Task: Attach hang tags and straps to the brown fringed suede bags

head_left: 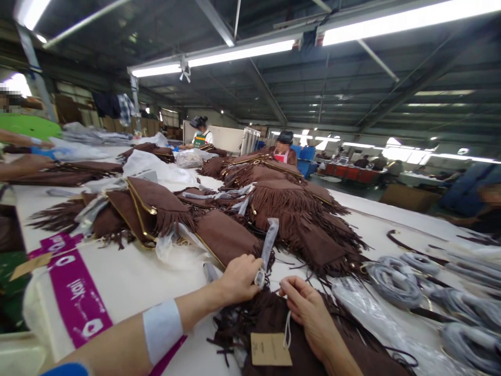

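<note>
My left hand (239, 280) is closed around the metal clasp end of a strap in a clear plastic sleeve (270, 240), whose wrapped part sticks up above the fingers. Thumb and forefinger of my right hand (307, 310) are pinched together just to the right; whatever is between them is too small to make out. Beneath both hands lies a dark brown fringed bag (313, 347). A tan cardboard tag (271, 349) on a white string (287, 330) rests on it, the string running up beside my right fingers.
Brown fringed bags with gold zips (270, 196) are heaped ahead. Grey-wrapped coiled straps (395, 282) and a clear plastic bag (368, 318) lie to the right. Purple printed tape (78, 297) crosses the white table at left. Co-workers (202, 133) stand beyond; another person's hand (29, 166) reaches in from the left.
</note>
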`<control>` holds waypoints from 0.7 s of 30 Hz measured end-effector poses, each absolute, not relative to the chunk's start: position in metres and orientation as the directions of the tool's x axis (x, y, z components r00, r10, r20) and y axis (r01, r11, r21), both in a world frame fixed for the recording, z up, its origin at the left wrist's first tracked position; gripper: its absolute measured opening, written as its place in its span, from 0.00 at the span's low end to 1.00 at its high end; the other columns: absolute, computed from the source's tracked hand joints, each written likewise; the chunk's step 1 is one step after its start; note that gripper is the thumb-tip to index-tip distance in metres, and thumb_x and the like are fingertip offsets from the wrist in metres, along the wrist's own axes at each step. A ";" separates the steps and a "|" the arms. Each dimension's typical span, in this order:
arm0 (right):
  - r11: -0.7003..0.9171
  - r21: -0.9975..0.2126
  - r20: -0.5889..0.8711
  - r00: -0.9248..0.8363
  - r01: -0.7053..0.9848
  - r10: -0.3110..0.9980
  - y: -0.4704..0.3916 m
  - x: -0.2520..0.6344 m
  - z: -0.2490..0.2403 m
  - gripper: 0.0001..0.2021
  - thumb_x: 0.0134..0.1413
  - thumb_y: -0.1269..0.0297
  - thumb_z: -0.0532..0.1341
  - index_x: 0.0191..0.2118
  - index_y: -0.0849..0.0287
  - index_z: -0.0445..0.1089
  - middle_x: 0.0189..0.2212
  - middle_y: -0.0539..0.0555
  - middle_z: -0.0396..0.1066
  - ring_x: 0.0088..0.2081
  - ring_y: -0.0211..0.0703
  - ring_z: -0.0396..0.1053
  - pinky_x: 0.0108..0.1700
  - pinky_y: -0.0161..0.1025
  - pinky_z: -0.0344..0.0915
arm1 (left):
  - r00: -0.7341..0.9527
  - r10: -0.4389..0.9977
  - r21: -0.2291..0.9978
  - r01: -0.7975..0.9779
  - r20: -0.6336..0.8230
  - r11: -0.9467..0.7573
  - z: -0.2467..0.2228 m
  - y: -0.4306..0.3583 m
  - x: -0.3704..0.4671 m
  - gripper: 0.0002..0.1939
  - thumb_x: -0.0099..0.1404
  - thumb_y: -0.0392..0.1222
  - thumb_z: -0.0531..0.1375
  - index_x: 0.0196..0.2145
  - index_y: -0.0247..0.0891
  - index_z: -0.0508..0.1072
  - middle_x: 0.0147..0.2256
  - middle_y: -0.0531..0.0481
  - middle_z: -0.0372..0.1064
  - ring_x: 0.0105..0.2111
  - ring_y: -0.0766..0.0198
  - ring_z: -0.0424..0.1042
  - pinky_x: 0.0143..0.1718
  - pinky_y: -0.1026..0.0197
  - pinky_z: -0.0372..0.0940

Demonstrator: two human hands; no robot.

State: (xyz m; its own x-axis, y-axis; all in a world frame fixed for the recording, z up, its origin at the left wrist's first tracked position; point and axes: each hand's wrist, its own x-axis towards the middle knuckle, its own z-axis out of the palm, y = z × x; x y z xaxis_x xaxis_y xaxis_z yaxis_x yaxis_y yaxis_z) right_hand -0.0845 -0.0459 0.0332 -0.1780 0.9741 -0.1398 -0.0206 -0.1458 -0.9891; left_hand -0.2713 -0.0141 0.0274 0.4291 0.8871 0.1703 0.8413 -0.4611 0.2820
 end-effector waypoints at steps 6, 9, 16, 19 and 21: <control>-0.117 -0.992 -0.106 -0.206 -0.043 0.973 -0.046 -0.086 0.033 0.26 0.40 0.38 0.67 0.27 0.58 0.65 0.15 0.37 0.44 0.18 0.27 0.37 0.19 0.30 0.33 | 0.321 0.901 0.644 0.631 0.292 -0.433 0.023 -0.002 -0.272 0.24 0.57 0.30 0.55 0.52 0.36 0.66 0.39 0.45 0.72 0.39 0.57 0.70 0.42 0.58 0.62; -0.025 -1.000 -0.024 -0.205 -0.002 0.979 -0.048 -0.092 0.039 0.21 0.44 0.42 0.67 0.28 0.58 0.69 0.16 0.41 0.53 0.18 0.28 0.46 0.18 0.29 0.42 | 0.196 0.973 0.958 0.231 0.125 -0.170 0.042 0.001 -0.282 0.20 0.50 0.30 0.60 0.43 0.34 0.68 0.25 0.54 0.67 0.25 0.66 0.65 0.27 0.65 0.58; 0.273 -0.948 0.252 -0.142 0.161 0.957 -0.061 -0.095 0.064 0.13 0.47 0.52 0.67 0.35 0.54 0.78 0.34 0.51 0.78 0.39 0.46 0.72 0.43 0.36 0.66 | 0.238 0.965 0.951 -0.255 -0.111 0.172 0.067 -0.014 -0.275 0.19 0.41 0.32 0.63 0.35 0.33 0.70 0.24 0.55 0.67 0.20 0.71 0.64 0.22 0.68 0.56; 0.407 -0.855 0.366 -0.182 0.321 0.913 -0.065 -0.089 0.069 0.10 0.52 0.55 0.64 0.37 0.52 0.78 0.34 0.50 0.78 0.37 0.44 0.73 0.41 0.35 0.67 | 0.243 0.943 0.937 -0.209 -0.228 0.280 0.055 -0.016 -0.267 0.15 0.41 0.33 0.62 0.32 0.32 0.70 0.23 0.52 0.69 0.20 0.69 0.65 0.22 0.67 0.57; 0.495 -0.760 0.429 -0.247 0.420 0.869 -0.065 -0.086 0.069 0.08 0.55 0.58 0.61 0.36 0.51 0.77 0.31 0.48 0.78 0.33 0.42 0.72 0.36 0.33 0.65 | 0.244 0.941 0.934 -0.208 -0.237 0.289 0.048 -0.016 -0.264 0.15 0.42 0.33 0.62 0.32 0.32 0.71 0.24 0.52 0.69 0.21 0.69 0.65 0.22 0.67 0.58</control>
State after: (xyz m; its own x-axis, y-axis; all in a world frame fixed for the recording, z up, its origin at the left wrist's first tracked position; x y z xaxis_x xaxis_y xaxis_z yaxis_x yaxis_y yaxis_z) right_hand -0.0858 -0.0652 0.0685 -0.2469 0.8687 0.4294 0.4205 0.4953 -0.7602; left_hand -0.2644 -0.0158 0.0485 0.2436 0.9405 -0.2368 -0.2081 0.2892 0.9344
